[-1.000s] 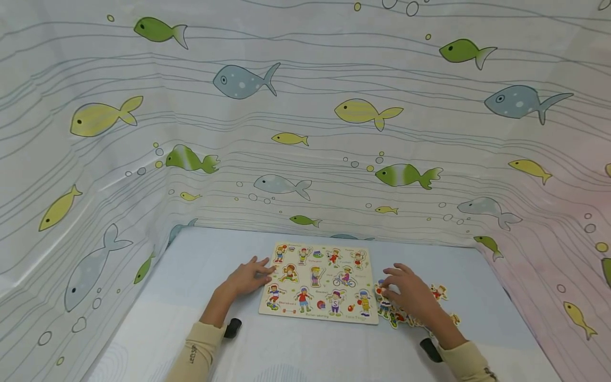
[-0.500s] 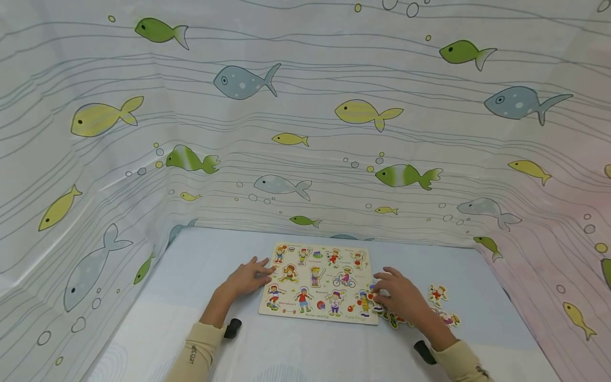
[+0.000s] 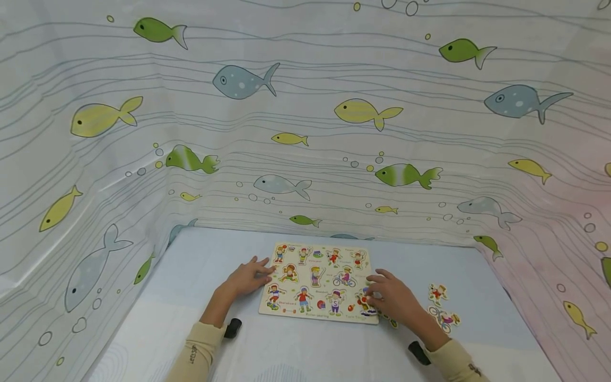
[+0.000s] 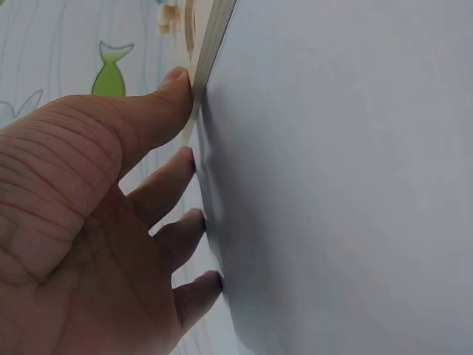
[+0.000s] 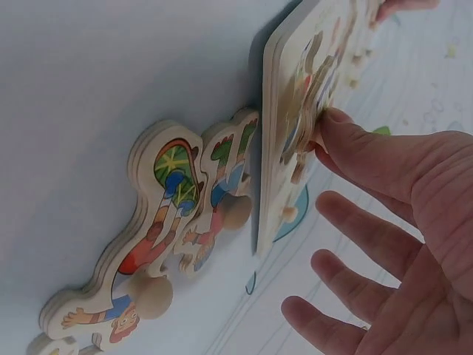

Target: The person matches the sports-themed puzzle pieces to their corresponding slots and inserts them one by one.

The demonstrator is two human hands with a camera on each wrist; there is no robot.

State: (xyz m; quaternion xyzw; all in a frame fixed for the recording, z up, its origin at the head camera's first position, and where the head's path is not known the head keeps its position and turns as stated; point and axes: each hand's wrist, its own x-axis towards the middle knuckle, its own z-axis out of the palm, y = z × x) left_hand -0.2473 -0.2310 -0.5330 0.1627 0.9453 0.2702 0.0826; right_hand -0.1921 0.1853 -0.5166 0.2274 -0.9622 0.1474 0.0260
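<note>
A wooden knob puzzle board (image 3: 288,291) printed with children at sports lies on the table. My left hand (image 3: 248,277) stays at its left edge; in the left wrist view the thumb (image 4: 174,92) touches the edge, the fingers loosely bent. Over the lower right corner, my right hand (image 3: 393,297) pinches a wooden puzzle piece (image 5: 307,111) between thumb and forefinger. The piece is tilted over the board, its picture mostly hidden. Below the right hand lie a skateboarder piece (image 5: 148,237) and another figure piece (image 5: 222,177), close beside the board's edge.
Farther right on the table are a red-shirted figure piece (image 3: 437,293) and a cyclist piece (image 3: 445,318), nearly touching. A fish-patterned sheet (image 3: 334,175) rises behind and along both sides of the table (image 3: 215,366). Dark wrist devices (image 3: 233,328) sit under both wrists.
My right hand has moved left from the loose pieces to the board's lower right corner, carrying a puzzle piece. The pieces on the right are more uncovered. My left hand has not moved.
</note>
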